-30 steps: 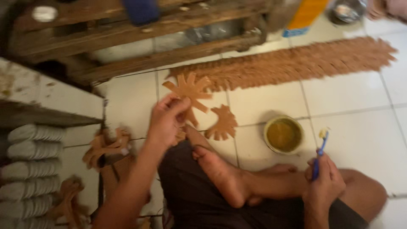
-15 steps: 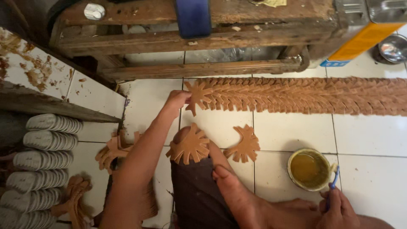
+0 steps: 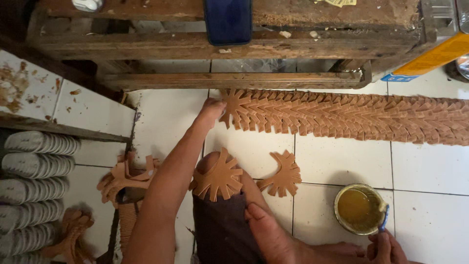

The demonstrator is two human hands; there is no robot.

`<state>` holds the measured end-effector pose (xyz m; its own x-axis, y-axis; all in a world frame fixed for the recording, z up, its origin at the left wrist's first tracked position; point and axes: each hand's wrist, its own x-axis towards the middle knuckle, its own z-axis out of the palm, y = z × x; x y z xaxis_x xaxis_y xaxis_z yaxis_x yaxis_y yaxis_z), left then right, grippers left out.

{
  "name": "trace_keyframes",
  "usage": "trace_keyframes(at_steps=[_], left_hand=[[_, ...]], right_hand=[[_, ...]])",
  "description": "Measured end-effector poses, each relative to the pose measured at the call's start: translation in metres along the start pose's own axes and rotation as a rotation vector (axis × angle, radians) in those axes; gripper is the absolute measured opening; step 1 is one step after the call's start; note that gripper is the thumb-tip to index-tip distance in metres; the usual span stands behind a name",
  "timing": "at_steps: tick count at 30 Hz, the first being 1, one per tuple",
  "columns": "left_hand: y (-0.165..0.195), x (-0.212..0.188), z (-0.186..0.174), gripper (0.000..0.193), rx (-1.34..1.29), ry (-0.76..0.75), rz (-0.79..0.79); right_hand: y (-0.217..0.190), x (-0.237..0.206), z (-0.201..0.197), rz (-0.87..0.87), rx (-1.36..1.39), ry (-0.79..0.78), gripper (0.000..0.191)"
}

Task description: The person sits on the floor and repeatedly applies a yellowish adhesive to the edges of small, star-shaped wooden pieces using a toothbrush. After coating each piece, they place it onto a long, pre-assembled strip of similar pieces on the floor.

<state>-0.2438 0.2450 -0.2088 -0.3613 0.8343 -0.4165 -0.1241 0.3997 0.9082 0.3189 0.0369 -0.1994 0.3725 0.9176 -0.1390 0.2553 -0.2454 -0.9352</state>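
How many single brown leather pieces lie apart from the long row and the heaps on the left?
2: one leather piece rests on the person's knee; another lies on the tile just to its right. More may be hidden.

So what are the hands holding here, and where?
Left hand touches the end piece of the brown cut-out row; right hand grips a blue brush handle.

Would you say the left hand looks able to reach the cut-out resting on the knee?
Probably yes: the left hand is at the floor row, and nothing lies between it and the knee cut-out.

A wooden bench (image 3: 234, 46) stands above stacked grey soles (image 3: 36, 186) at left.
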Motion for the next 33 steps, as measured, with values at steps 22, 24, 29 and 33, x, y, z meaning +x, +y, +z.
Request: trace_keyframes(at_steps=[22,24,29,33], left_hand=[[-0.009,0.008,0.004,0.016,0.041,0.079,-0.040],[-0.012,0.009,0.001,0.020,-0.042,0.094,-0.053],[-0.012,-0.005,-0.014,0.015,-0.106,0.110,-0.017],[0.015,-0.035,-0.023,0.014,-0.010,0.161,0.062]], right_hand=[[0.013,-0.007,0.000,-0.007,0.026,0.102,0.018],[0.012,-0.008,0.003,-0.062,0.161,0.044,0.017],[-0.004,-0.023,0.013,-0.084,0.191,0.113,0.017],[-0.024,-0.028,0.016,-0.054,0.109,0.114,0.022]])
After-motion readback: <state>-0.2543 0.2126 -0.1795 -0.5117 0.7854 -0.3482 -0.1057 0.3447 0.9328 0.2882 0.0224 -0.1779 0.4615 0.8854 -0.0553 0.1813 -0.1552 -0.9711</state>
